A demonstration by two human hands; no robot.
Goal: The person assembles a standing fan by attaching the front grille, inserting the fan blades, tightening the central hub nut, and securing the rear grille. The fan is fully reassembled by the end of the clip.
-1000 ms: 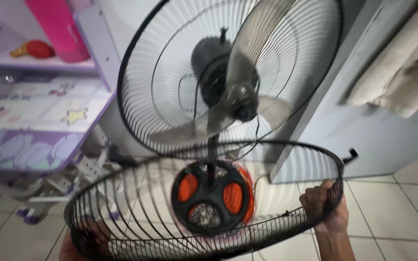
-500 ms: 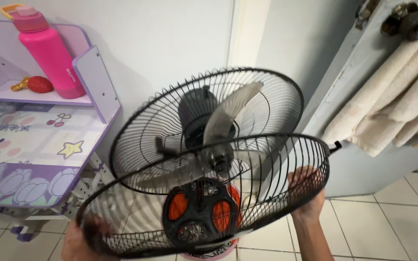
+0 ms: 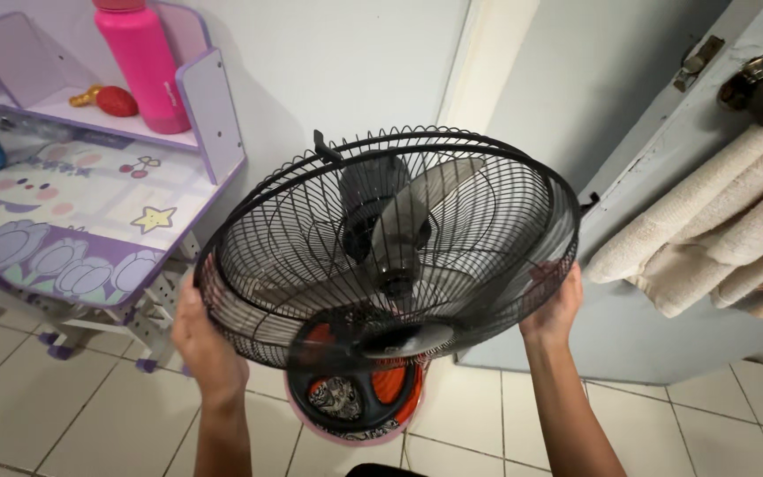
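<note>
Now, in the head view, both hands hold the black wire front guard (image 3: 311, 265) of a standing fan against the rim of the rear guard (image 3: 452, 146), so the two cages nearly meet around the translucent blades (image 3: 399, 256). The left hand (image 3: 205, 340) grips the front guard's left rim, fingers curled round the wire from behind; the right hand (image 3: 554, 305) grips the opposite rim, fingers wrapped and partly hidden behind the mesh. Below the front guard sits the fan's round base (image 3: 355, 397), black over orange with a pink edge, on the tiled floor (image 3: 64, 397). Left of the fan stands a lilac child's desk (image 3: 90, 230) with a pink bottle (image 3: 147, 66) on its shelf; to the right hang beige towels (image 3: 726, 238) on a door.

By my judgement the step in hand is seating the front guard on the rear one. The next move calls for lining up both rims evenly all round, keeping the blades free.
</note>
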